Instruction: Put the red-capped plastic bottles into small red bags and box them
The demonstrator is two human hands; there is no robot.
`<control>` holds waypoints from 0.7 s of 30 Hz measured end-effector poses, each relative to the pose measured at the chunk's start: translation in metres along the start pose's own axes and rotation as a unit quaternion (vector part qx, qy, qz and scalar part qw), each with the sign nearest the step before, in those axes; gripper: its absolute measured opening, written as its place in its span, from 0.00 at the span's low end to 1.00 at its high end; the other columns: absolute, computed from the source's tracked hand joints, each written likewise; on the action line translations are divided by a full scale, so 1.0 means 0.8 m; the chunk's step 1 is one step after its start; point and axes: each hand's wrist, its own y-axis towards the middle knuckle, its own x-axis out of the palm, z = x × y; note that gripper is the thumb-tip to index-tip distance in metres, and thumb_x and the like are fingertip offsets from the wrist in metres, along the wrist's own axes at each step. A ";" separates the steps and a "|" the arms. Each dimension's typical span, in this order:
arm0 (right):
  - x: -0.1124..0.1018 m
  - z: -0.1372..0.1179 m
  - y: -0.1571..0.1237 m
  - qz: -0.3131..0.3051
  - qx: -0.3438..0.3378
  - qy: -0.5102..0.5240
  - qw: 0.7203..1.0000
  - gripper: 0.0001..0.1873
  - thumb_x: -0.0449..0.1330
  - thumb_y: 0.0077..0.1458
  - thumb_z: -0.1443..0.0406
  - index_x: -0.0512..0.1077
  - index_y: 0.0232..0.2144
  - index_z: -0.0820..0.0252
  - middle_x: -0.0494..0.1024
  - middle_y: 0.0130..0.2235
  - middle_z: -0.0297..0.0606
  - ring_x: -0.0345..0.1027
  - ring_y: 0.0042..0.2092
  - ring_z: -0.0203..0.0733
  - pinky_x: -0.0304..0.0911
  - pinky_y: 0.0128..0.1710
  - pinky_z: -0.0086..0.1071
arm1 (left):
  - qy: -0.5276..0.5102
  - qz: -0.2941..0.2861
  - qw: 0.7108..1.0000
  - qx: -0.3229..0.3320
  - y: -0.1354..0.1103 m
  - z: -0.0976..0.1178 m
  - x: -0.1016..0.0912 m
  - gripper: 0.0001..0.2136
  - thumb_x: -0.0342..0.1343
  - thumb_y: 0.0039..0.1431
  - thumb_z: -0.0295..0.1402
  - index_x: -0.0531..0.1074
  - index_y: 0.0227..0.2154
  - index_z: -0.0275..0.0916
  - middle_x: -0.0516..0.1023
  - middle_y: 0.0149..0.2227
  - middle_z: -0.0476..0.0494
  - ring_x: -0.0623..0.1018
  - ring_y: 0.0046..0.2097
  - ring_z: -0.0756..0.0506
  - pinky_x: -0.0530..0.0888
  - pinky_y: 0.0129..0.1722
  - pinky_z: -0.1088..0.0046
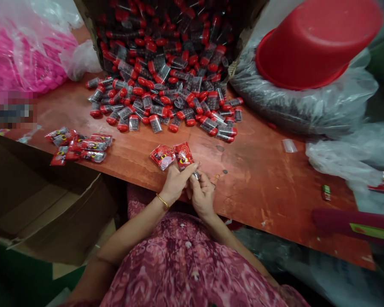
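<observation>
My left hand (pixel 175 184), with a gold bangle at the wrist, is closed at the lower end of a small red printed packet (pixel 183 155). Close against it, my right hand (pixel 203 194) pinches a small clear-and-grey container (pixel 196 175), mostly covered by the fingers. Whether the container's end is inside the packet's mouth I cannot tell. Another red packet (pixel 162 156) lies flat just left of the held one. Beyond the hands spreads a heap of small clear containers with red caps (pixel 156 123) and dark contents.
Several filled red packets (pixel 92 145) lie at the table's left edge, above an open cardboard box (pixel 45 204). A red bucket (pixel 307 47) rests upside down on a plastic bag (pixel 294 106). Pink pieces fill a bag (pixel 25 55) at left. A small battery-like piece (pixel 326 192) lies at right.
</observation>
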 end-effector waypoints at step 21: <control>0.000 -0.006 0.053 -0.129 0.025 -0.111 0.985 0.20 0.64 0.40 0.49 0.66 0.23 0.59 0.70 0.18 0.29 0.60 0.17 0.32 0.57 0.17 0.26 | -0.111 0.060 0.992 0.022 0.003 0.018 -0.042 0.15 0.66 0.41 0.40 0.71 0.25 0.34 0.75 0.23 0.50 0.74 0.26 0.53 0.71 0.29 0.80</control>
